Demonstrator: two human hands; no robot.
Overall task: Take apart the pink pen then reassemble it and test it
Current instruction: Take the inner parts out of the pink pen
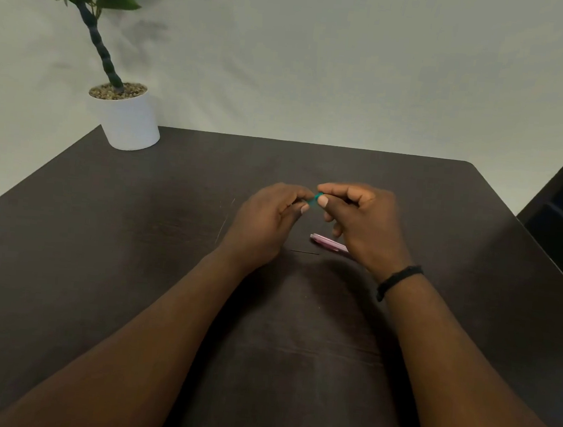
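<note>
A small green part (313,199) is pinched between the fingertips of the left hand (265,222) and the right hand (365,221), both closed on it above the dark table (168,236), probably so it can be twisted or pulled. The pink pen barrel (327,242) is laid on the table just under the right hand, kept within reach. A thin dark rod (305,252) is left beside it.

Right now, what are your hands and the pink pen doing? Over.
Both hands, left and right, pinching small green piece. Pink pen part lying on table, under right hand. Nothing in the way.
</note>
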